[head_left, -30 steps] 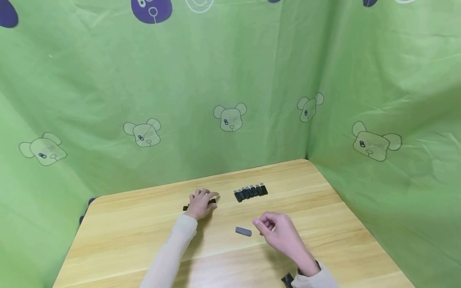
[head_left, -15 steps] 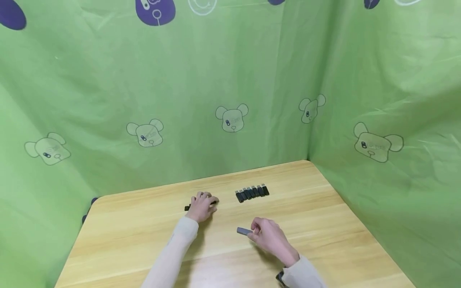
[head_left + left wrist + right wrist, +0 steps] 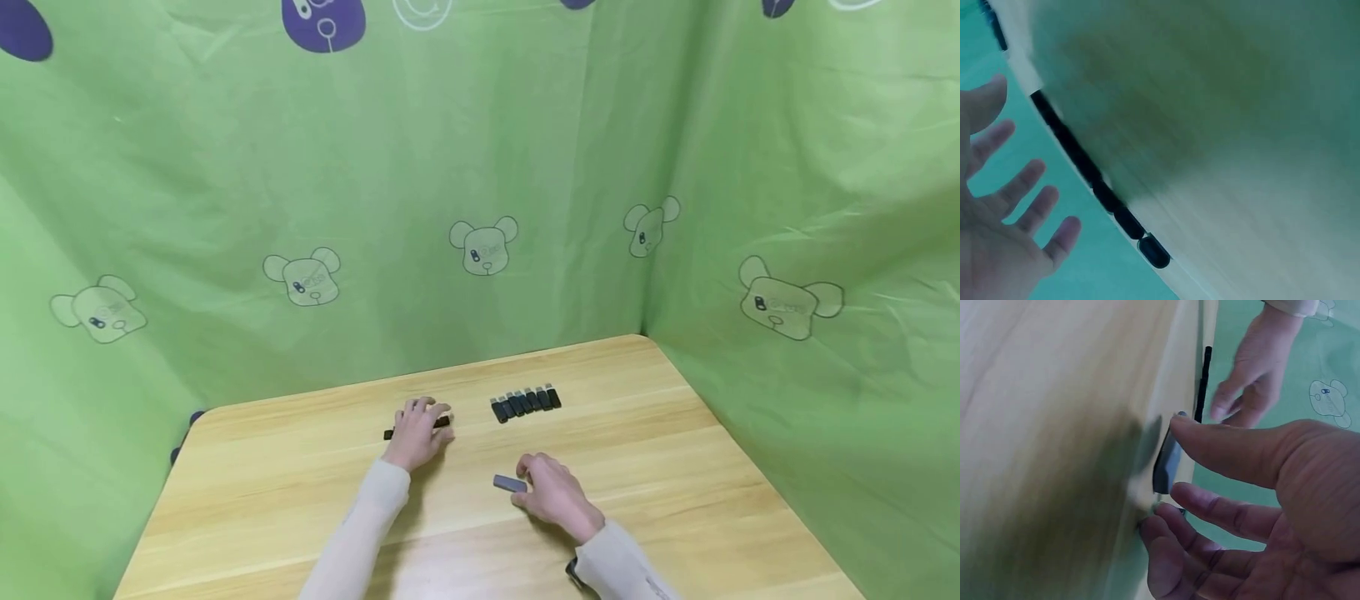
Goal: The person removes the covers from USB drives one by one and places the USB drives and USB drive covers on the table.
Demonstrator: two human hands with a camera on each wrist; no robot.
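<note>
My left hand [image 3: 415, 437] hovers with spread fingers over a row of small black caps [image 3: 442, 422], hiding the row's middle in the head view. In the left wrist view the row of black caps [image 3: 1075, 151] lies apart from the fingers. On the table, a small grey bar [image 3: 509, 483], shaped like a capped USB stick, lies between the thumb and forefinger of my right hand [image 3: 557, 497]. Thumb and forefinger stand apart on either side of the grey bar [image 3: 1168, 464] in the right wrist view; whether the thumb touches it is unclear.
Several black USB sticks [image 3: 526, 402] with bare metal plugs lie side by side near the back of the wooden table [image 3: 247, 492]. A green curtain [image 3: 390, 150] hangs behind the table and along its right side. My right wrist wears a black band [image 3: 573, 572].
My right hand has moved left and down to the grey bar, with its thumb and forefinger now parted around it. My left hand stays over the black caps with slight finger movement.
</note>
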